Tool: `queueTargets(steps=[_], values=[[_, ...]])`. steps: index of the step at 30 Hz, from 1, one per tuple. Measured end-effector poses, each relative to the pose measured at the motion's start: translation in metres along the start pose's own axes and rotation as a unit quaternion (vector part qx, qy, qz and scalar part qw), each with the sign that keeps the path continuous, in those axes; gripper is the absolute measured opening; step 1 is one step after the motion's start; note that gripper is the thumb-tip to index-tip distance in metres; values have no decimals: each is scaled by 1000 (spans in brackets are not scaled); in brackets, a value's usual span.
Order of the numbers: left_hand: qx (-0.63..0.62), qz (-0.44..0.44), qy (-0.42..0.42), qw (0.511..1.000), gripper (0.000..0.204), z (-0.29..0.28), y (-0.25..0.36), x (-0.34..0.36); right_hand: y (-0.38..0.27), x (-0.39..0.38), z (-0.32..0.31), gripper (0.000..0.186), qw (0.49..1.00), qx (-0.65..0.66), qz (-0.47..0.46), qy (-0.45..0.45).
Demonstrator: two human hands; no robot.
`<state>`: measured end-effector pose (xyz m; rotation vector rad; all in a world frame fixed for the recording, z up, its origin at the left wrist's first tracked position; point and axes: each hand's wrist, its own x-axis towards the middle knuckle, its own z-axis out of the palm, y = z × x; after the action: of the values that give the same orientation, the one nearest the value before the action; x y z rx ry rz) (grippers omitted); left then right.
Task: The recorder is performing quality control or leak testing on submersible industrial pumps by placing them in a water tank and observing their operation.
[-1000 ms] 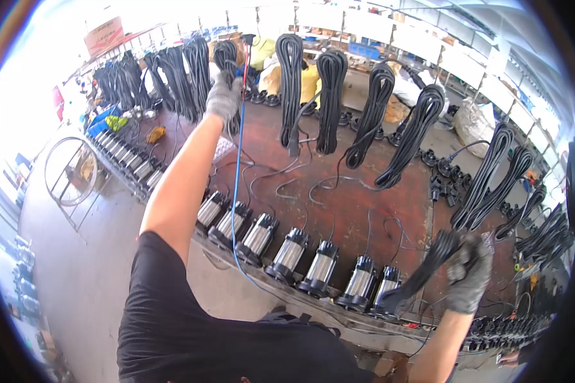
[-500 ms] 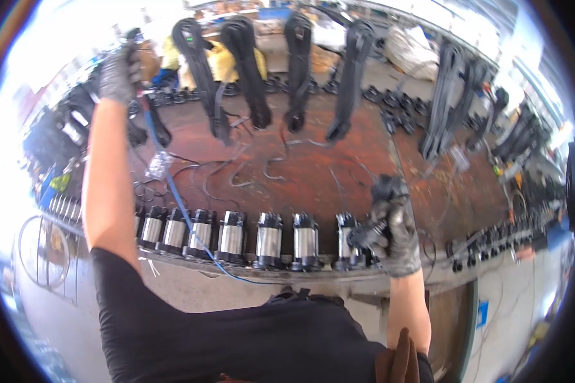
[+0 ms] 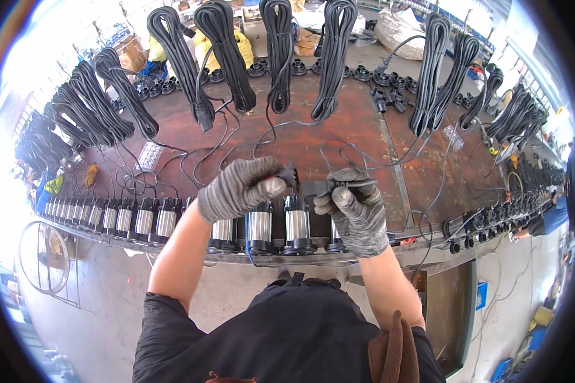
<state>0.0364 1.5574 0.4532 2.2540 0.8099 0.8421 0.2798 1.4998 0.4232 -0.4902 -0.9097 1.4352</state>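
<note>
Both of my hands wear grey knit gloves and meet above the near edge of the bench. My left hand is closed on a black connector, pinched between thumb and fingers. My right hand is closed on a black plug, its body pointing left at the connector, with a narrow gap between them. Below the hands stands a row of silver and black cylindrical pumps. A blue cord hangs beneath my left hand, over a pump and the bench edge; whether it joins the connector is hidden.
Bundled black cables hang in a row over the reddish-brown bench, their leads trailing across it. Round black parts line the far edge. Filled sacks lie beyond. At the right, another person's arm reaches the bench.
My left hand has come down from the far upper left to the middle, now beside my right. My right hand has moved left and slightly up. The blue cord has dropped from its long stretch.
</note>
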Motion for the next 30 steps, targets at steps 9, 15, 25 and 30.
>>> queueTargets(steps=[9, 15, 25, 30], values=[[1, -64, 28, 998, 49, 14, 11, -9, 1, -1, 3, 27, 999, -6, -1, 31], [-72, -140, -11, 988, 48, 22, 25, -10, 2, -11, 3, 20, 999, -20, -26, 35], [-380, -198, -43, 903, 61, 39, 0, -9, 21, -8, 4, 16, 900, -362, -230, 82], [-376, -247, 10, 893, 63, 40, -53, -1, 26, 4, -1, 22, 926, -335, -144, 101]])
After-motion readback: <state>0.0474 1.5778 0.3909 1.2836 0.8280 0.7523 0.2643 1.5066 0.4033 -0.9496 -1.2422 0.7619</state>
